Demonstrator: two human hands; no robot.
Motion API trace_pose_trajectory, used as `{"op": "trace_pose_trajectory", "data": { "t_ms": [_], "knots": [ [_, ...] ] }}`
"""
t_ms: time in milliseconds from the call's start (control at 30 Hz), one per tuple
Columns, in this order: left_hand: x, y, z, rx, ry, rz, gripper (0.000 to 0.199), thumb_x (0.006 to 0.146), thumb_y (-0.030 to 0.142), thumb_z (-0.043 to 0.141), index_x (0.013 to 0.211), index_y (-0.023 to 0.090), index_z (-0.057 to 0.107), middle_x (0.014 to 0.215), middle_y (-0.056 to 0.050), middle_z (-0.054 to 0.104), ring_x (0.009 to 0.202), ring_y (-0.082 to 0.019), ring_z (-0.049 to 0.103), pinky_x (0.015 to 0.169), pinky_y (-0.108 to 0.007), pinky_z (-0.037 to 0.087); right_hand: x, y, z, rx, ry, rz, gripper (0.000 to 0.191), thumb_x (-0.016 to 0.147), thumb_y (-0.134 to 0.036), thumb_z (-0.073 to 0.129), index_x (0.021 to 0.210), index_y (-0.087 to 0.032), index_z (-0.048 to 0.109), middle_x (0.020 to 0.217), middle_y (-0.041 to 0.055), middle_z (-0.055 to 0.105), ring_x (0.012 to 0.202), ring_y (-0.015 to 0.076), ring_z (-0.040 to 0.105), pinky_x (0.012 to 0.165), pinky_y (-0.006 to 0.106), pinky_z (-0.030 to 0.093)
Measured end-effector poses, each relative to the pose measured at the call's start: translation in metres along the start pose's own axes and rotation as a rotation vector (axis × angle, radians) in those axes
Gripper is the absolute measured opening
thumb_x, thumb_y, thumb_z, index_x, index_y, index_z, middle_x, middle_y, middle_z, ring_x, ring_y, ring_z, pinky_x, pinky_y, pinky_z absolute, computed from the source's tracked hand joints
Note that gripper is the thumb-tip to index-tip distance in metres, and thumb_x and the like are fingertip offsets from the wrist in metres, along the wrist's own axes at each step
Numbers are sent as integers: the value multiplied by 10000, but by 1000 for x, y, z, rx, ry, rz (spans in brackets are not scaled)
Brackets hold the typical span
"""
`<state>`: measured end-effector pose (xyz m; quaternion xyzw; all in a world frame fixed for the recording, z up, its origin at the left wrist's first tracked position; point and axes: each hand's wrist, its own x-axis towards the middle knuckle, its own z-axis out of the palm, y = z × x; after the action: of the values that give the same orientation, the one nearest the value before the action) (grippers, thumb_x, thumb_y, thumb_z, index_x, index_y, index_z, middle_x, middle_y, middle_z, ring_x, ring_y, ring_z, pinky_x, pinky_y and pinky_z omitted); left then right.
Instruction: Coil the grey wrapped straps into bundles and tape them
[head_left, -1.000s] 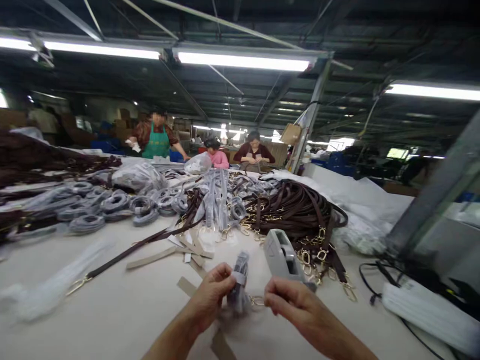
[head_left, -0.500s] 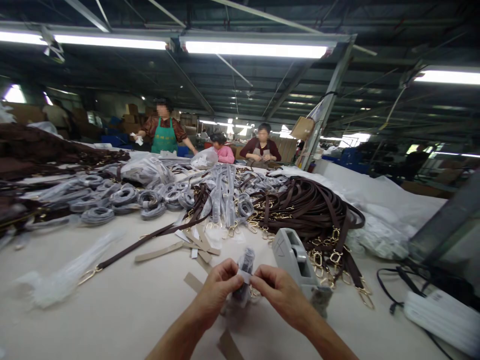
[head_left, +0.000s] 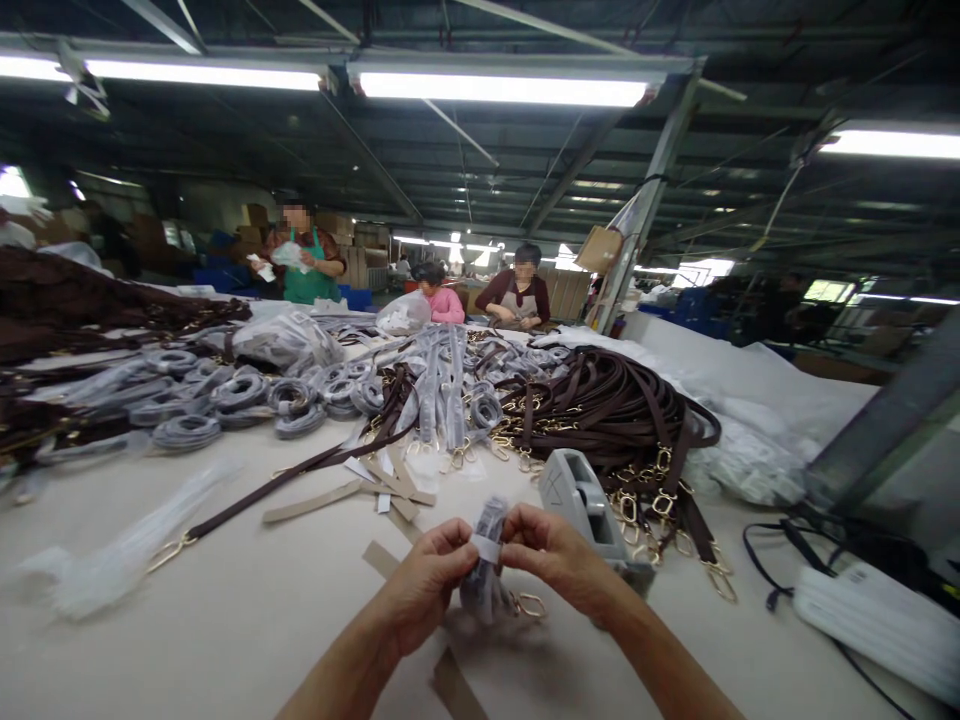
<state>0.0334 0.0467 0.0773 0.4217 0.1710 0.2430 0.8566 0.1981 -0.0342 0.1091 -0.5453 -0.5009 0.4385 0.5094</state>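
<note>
A plastic-wrapped strap bundle [head_left: 487,590] with a pale band [head_left: 486,547] around it is held upright between both hands. My left hand [head_left: 435,570] pinches its left side at the band. On the right side, my right hand [head_left: 541,550] is closed on the bundle near the band. A gold clasp [head_left: 531,605] sticks out at the bundle's lower right. Just beyond my right hand stands a grey tape dispenser [head_left: 581,500]. Beige strips [head_left: 397,490] lie ahead of my left hand, and another strip [head_left: 456,688] lies near the front.
Brown straps with gold clasps [head_left: 615,410] are piled at the right, wrapped coils [head_left: 240,390] at the left. Clear plastic bags [head_left: 112,560] lie at left. A white power strip [head_left: 862,610] with black cables sits at right. Several people [head_left: 517,290] are across the table [head_left: 225,620].
The bundle has turned slightly, showing the pale band and gold clasp more plainly. My right hand has shifted up along it. The person in the green apron has brought both hands together around clear plastic.
</note>
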Motion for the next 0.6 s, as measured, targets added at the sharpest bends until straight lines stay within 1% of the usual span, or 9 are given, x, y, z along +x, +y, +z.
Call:
{"op": "trace_pose_trajectory", "data": {
  "t_ms": [67, 133, 200, 267, 367, 467, 533, 600],
  "knots": [
    [1, 0, -1, 0, 10, -7, 376, 624, 371, 867, 744, 127, 607, 687, -7, 632, 602, -88, 497, 599, -211, 331, 0, 2, 1, -95, 33, -65, 195, 749, -329, 736, 782, -174, 623, 717, -17, 632, 686, 147, 560, 662, 271, 427],
    [2, -1, -2, -1, 23, -17, 382, 624, 380, 867, 751, 127, 611, 700, -13, 638, 604, -90, 501, 609, -214, 339, 1, 5, 3, -228, 107, -149, 119, 786, -287, 676, 764, -185, 619, 691, -21, 624, 669, 151, 548, 655, 276, 417],
    [1, -1, -3, 6, 34, -21, 389, 630, 396, 861, 764, 129, 612, 710, -18, 643, 607, -96, 511, 614, -221, 345, 3, 9, 6, -320, 183, -211, 91, 781, -258, 649, 729, -193, 612, 666, -25, 602, 658, 155, 530, 656, 282, 402],
    [2, -2, -3, 16, 51, -15, 399, 634, 415, 856, 770, 134, 609, 698, -9, 631, 603, -99, 510, 609, -225, 345, 5, 13, 8, -346, 235, -233, 100, 762, -254, 643, 692, -197, 601, 652, -27, 578, 658, 158, 510, 657, 283, 387],
    [2, -3, -3, 24, 79, 3, 416, 618, 431, 861, 766, 138, 605, 676, 10, 604, 593, -95, 490, 604, -225, 338, 9, 22, 10, -334, 290, -206, 142, 749, -286, 641, 655, -203, 573, 608, -42, 511, 598, 146, 458, 593, 271, 357],
    [3, -3, -2, 47, 100, 49, 420, 608, 443, 857, 761, 140, 609, 688, 5, 613, 615, -103, 486, 618, -227, 340, 10, 27, 12, -314, 348, -148, 199, 737, -332, 659, 634, -211, 538, 552, -66, 434, 523, 130, 399, 515, 262, 307],
    [3, -2, 0, 81, 122, 103, 400, 621, 442, 843, 763, 144, 616, 707, 4, 618, 646, -113, 490, 644, -231, 353, 10, 27, 16, -313, 388, -120, 240, 745, -367, 672, 627, -215, 529, 535, -69, 419, 513, 130, 389, 505, 263, 289],
    [3, -1, 1, 129, 149, 159, 367, 643, 432, 820, 762, 148, 619, 719, 8, 614, 673, -124, 491, 665, -236, 363, 9, 25, 21, -331, 419, -100, 278, 764, -405, 669, 614, -213, 536, 537, -58, 442, 528, 137, 403, 521, 270, 294]
  ]
}}
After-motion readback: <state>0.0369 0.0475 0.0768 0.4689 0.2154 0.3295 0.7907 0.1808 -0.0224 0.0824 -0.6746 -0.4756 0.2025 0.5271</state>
